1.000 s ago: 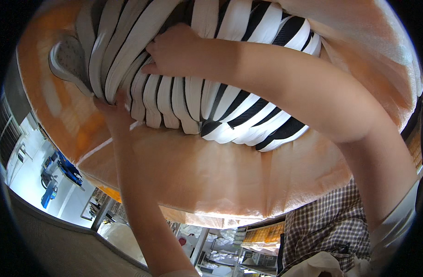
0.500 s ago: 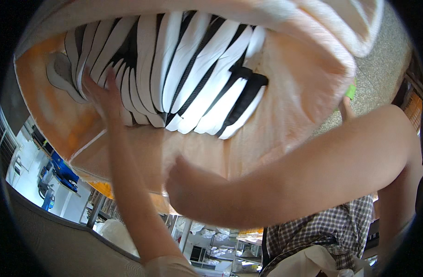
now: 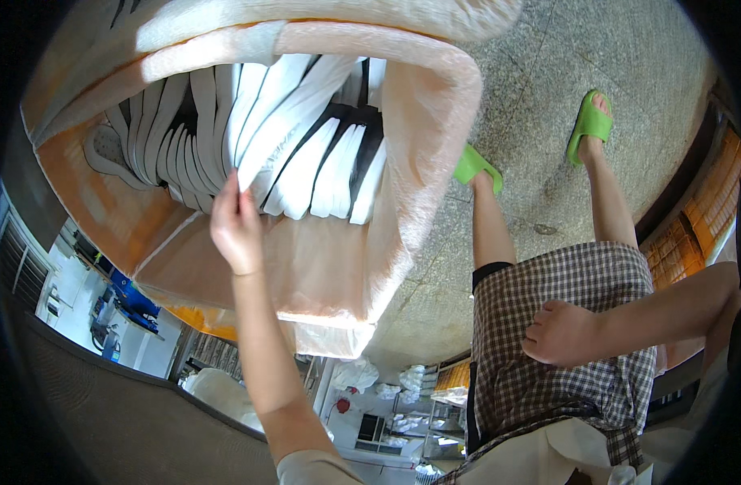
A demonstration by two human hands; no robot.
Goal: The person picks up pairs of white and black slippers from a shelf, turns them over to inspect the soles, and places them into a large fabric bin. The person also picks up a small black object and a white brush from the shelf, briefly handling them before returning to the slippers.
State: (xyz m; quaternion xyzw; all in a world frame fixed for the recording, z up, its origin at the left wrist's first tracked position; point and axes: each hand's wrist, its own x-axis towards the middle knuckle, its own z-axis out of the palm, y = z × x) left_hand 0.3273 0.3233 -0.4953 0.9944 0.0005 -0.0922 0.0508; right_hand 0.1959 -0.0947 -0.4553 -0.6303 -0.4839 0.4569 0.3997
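A large peach-coloured woven sack (image 3: 419, 153) lies open on the left, its rim folded outward. Inside, white and black shoe insoles (image 3: 261, 105) stand packed on edge in rows. At the near side of the row, my left hand (image 3: 238, 230) pinches the lower tip of a white insole (image 3: 283, 129) between thumb and fingers. Well away from the sack, my right hand (image 3: 560, 331) is curled into a loose fist above my checked shorts (image 3: 556, 275), with nothing visible in it.
A speckled stone floor (image 3: 532, 81) spreads to the right of the sack, where my feet stand in green slippers (image 3: 593, 121). Orange crates (image 3: 714, 214) line the right edge. Shelves with white bags (image 3: 354, 374) appear toward the bottom, and blue equipment (image 3: 132, 303) is at lower left.
My left hand has gone from spread among the insoles at left to pinching one further right. My right hand has drawn back from the sack toward my shorts. The view has shifted right.
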